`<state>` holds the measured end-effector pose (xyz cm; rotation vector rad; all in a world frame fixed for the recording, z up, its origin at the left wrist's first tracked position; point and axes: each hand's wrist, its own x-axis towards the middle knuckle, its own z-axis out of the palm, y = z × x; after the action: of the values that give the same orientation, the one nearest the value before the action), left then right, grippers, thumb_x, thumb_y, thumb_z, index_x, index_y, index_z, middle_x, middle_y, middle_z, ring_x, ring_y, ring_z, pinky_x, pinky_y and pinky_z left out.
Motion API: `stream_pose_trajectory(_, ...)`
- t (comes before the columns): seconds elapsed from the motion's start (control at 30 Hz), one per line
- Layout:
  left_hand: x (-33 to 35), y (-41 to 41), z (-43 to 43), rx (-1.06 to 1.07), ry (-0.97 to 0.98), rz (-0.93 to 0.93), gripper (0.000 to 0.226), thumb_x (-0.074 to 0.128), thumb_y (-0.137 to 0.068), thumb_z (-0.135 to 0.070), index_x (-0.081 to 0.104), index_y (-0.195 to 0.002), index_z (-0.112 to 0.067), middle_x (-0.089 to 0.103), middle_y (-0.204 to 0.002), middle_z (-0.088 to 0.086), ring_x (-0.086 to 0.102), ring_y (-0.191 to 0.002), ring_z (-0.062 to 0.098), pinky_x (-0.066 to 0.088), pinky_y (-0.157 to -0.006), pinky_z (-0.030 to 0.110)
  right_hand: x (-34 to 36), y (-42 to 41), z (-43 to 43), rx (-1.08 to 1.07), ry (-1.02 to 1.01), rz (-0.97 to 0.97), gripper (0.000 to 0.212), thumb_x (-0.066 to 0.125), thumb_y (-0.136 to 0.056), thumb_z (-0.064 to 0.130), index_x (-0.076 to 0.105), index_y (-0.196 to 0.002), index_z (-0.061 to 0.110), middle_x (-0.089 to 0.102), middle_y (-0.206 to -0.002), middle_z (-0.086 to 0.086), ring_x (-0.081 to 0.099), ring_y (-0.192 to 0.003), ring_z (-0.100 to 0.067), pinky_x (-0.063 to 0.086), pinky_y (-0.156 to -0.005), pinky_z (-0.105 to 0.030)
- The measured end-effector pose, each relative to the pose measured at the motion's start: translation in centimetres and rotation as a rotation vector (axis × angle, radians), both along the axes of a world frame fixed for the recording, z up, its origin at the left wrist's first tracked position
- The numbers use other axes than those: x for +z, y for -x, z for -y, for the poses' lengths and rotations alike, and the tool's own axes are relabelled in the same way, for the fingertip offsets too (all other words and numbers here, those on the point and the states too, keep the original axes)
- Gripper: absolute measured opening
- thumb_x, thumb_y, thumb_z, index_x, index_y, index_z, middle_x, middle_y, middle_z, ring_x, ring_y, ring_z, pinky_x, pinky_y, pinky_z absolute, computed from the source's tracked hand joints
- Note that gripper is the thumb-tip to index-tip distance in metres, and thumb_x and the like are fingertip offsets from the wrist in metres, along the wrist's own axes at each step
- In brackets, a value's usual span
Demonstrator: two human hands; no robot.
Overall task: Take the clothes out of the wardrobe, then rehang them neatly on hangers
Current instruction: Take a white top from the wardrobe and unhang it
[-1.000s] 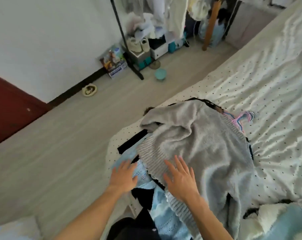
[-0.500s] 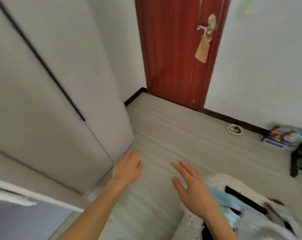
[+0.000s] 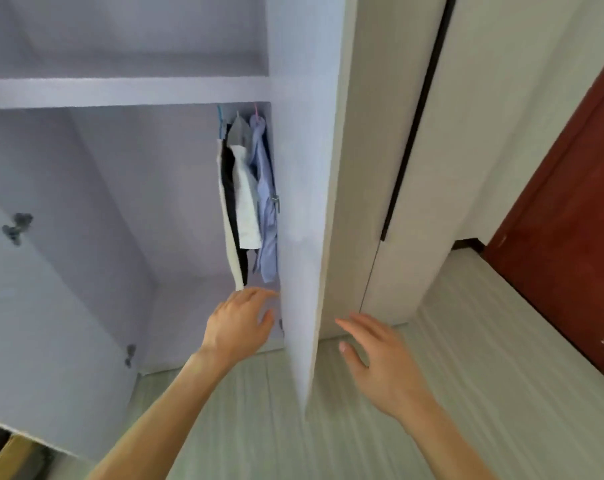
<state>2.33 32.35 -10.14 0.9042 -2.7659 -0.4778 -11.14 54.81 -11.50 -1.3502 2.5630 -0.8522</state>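
Observation:
An open white wardrobe (image 3: 127, 95) fills the left and centre of the head view. Inside, at its right end, a few garments hang on hangers: a black and white piece (image 3: 236, 202) and a light blue shirt (image 3: 267, 209). My left hand (image 3: 238, 323) reaches into the wardrobe just below their hems, fingers relaxed and holding nothing. My right hand (image 3: 380, 362) hovers outside, to the right of the open door panel (image 3: 304, 237), fingers spread and empty.
The open door panel stands edge-on between my two hands. Another wardrobe door (image 3: 23, 306) hangs open at the left. A closed door with a black handle strip (image 3: 411, 133) lies to the right, then a red room door (image 3: 563, 220). Pale wood floor (image 3: 467, 358) lies below.
My view has swung from the pile of clothes on the bed, past the red door, to the open wardrobe. Both hands left the grey sweater and now reach toward the wardrobe.

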Motion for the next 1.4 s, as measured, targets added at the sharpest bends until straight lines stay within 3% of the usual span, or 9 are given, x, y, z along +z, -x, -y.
stream_pose_trajectory(0.13,2.1,-6.7,6.1,0.090,0.029,0.012,0.041,0.048,-0.098,-0.032,0.051,-0.139,-0.037,0.050,-0.142,-0.015,0.046,-0.131,0.015,0.041,-0.104,0.037,1.7,-4.0,7.2,0.088,-0.018,-0.015,0.040,0.045,-0.102,0.042,0.047,-0.141,0.043,0.036,-0.150,0.023,0.023,-0.144,-0.002,0.019,-0.112,-0.015)
stream_pose_trajectory(0.2,3.8,-8.8,9.2,0.119,0.059,0.011,0.043,0.047,-0.099,-0.034,0.048,-0.142,-0.037,0.047,-0.144,-0.017,0.043,-0.133,0.014,0.038,-0.107,0.035,2.8,-5.5,11.0,0.130,-0.026,-0.045,0.042,0.042,-0.103,0.044,0.043,-0.144,0.044,0.031,-0.154,0.023,0.018,-0.146,-0.001,0.014,-0.112,-0.013)
stream_pose_trajectory(0.27,5.5,-10.7,12.6,0.146,0.086,-0.010,0.044,0.046,-0.100,-0.037,0.044,-0.144,-0.038,0.045,-0.146,-0.018,0.042,-0.135,0.014,0.036,-0.108,0.034,4.3,-6.7,14.9,0.159,-0.026,-0.078,0.043,0.037,-0.103,0.047,0.038,-0.146,0.045,0.028,-0.156,0.023,0.014,-0.146,0.001,0.018,-0.114,-0.017)
stream_pose_trajectory(0.57,11.3,-14.4,24.1,0.201,0.198,-0.066,0.050,0.046,-0.099,-0.042,0.037,-0.149,-0.038,0.040,-0.151,-0.017,0.039,-0.137,0.014,0.034,-0.111,0.035,10.4,-7.0,27.7,0.165,0.025,-0.203,0.045,0.040,-0.103,0.045,0.036,-0.148,0.043,0.028,-0.158,0.019,0.018,-0.147,-0.003,0.026,-0.115,-0.023)
stream_pose_trajectory(0.87,15.1,-10.3,33.3,0.190,0.282,-0.027,0.052,0.045,-0.099,-0.039,0.035,-0.151,-0.034,0.039,-0.154,-0.009,0.036,-0.140,0.020,0.030,-0.112,0.039,12.2,-2.9,36.2,0.114,0.039,-0.169,0.046,0.043,-0.101,0.045,0.039,-0.147,0.041,0.032,-0.158,0.012,0.023,-0.147,-0.010,0.029,-0.117,-0.035)
stream_pose_trajectory(1.1,15.5,-4.8,40.2,0.162,0.435,-0.091,0.055,0.051,-0.096,-0.034,0.039,-0.150,-0.032,0.029,-0.159,0.001,0.024,-0.148,0.026,0.021,-0.119,0.043,11.3,1.8,42.1,0.104,0.075,-0.143,0.049,0.044,-0.101,0.047,0.038,-0.148,0.038,0.035,-0.155,0.012,0.025,-0.146,-0.011,0.030,-0.116,-0.032)
stream_pose_trajectory(1.23,16.2,-1.1,45.1,0.140,0.560,-0.200,0.058,0.065,-0.089,-0.028,0.049,-0.145,-0.023,0.034,-0.158,0.012,0.029,-0.147,0.035,0.029,-0.116,0.056,10.7,5.0,46.1,0.093,0.047,-0.120,0.049,0.043,-0.101,0.046,0.034,-0.149,0.039,0.033,-0.155,0.016,0.027,-0.144,-0.009,0.031,-0.112,-0.030)
stream_pose_trajectory(1.4,16.8,4.0,50.9,0.169,0.668,-0.224,0.063,0.049,-0.096,-0.042,0.031,-0.155,-0.030,0.018,-0.165,0.007,0.015,-0.153,0.029,0.018,-0.120,0.056,9.5,9.9,52.1,0.100,-0.017,-0.074,0.052,0.043,-0.102,0.046,0.031,-0.151,0.036,0.034,-0.155,0.013,0.029,-0.143,-0.012,0.033,-0.112,-0.031)
